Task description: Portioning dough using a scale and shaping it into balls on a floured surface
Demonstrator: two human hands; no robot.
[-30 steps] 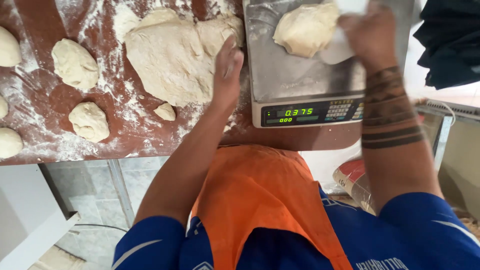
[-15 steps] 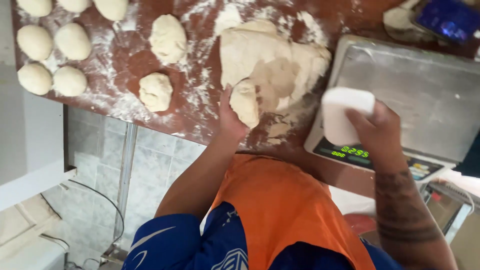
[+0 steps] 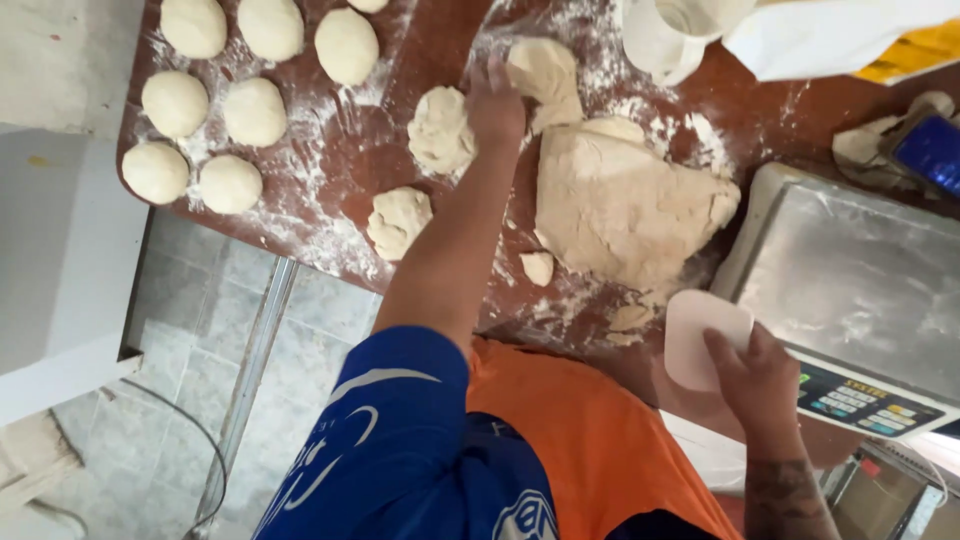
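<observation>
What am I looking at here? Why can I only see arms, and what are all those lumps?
The picture comes from a camera worn on a person's head, looking straight down, so you see only their arms, blue sleeves and orange apron. There is no machine doing the work, just two bare hands. The left hand reaches out over a reddish floury table and rests on a rough piece of dough. Beside it lies a big lump of dough, with smaller torn pieces nearby. At the far left sit smooth round dough balls in rows. The right hand holds a flat white scraper, a tool for cutting dough. Next to it is a metal kitchen scale with buttons on the front; its tray has nothing on it.
</observation>
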